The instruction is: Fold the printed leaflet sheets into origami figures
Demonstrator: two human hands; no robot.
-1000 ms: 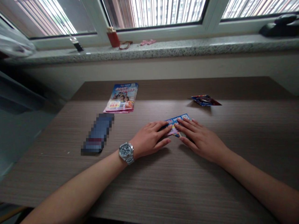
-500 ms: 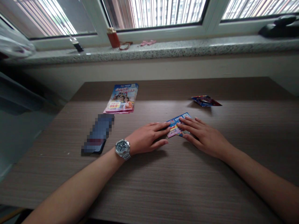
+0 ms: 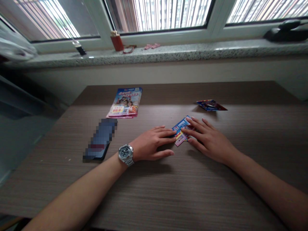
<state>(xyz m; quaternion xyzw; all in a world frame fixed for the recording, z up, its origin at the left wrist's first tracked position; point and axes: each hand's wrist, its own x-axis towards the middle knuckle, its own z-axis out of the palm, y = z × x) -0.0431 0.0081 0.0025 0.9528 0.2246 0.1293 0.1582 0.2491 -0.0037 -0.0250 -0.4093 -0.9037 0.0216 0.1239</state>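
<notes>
A folded flyer [image 3: 181,130], blue at the top with pink and yellow print, lies on the brown table in front of me. My left hand [image 3: 155,143], a metal watch on its wrist, rests its outstretched fingertips on the flyer's left edge. From the right, my right hand [image 3: 208,138] lies over the flyer's other side with fingers spread, hiding part of it. Both hands are open and grip nothing. Farther back on the right stands a small folded paper piece [image 3: 211,105] in blue and red.
A stack of flyers [image 3: 126,102] lies at the back left of the table [image 3: 154,192]. Nearer me is a pixelated dark phone-like object [image 3: 100,139]. Along the granite windowsill [image 3: 192,51] stand a red container [image 3: 116,41], pink bits and a black object [image 3: 286,31].
The folded flyer has turned anticlockwise under my fingers, and its lower end has come slightly toward me. Both hands stay nearly in place, with the fingers shifted a little.
</notes>
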